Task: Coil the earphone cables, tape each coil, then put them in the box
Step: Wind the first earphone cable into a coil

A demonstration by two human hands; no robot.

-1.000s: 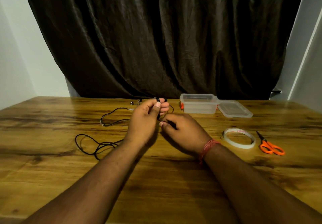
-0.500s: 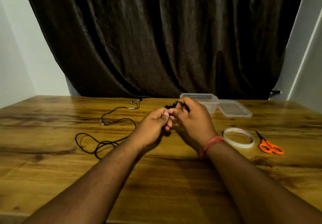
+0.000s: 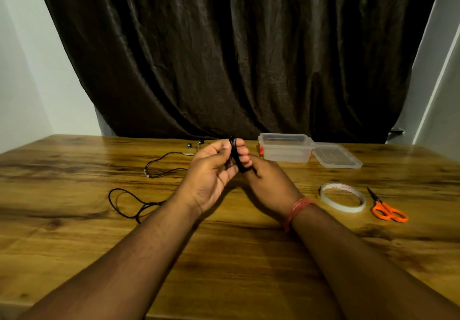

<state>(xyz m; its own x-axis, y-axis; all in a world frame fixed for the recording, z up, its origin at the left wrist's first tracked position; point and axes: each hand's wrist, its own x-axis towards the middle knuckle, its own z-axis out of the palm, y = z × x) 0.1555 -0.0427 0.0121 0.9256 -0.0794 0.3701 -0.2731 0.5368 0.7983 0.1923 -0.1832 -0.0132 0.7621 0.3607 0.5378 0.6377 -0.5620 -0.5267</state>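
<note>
Since half a second ago the black cable [image 3: 234, 154], wound around the left hand [image 3: 211, 172]'s fingers and pinched by the right hand [image 3: 270, 185] above the table [image 3: 74, 232], has been turned upright, coiling unfinished, tape [image 3: 343, 197] likely needed next.

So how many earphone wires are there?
2. One black cable is wound round the left hand fingers, its end pinched by the right hand. The other cable lies loose on the table to the left. More may be hidden behind the hands.
</note>
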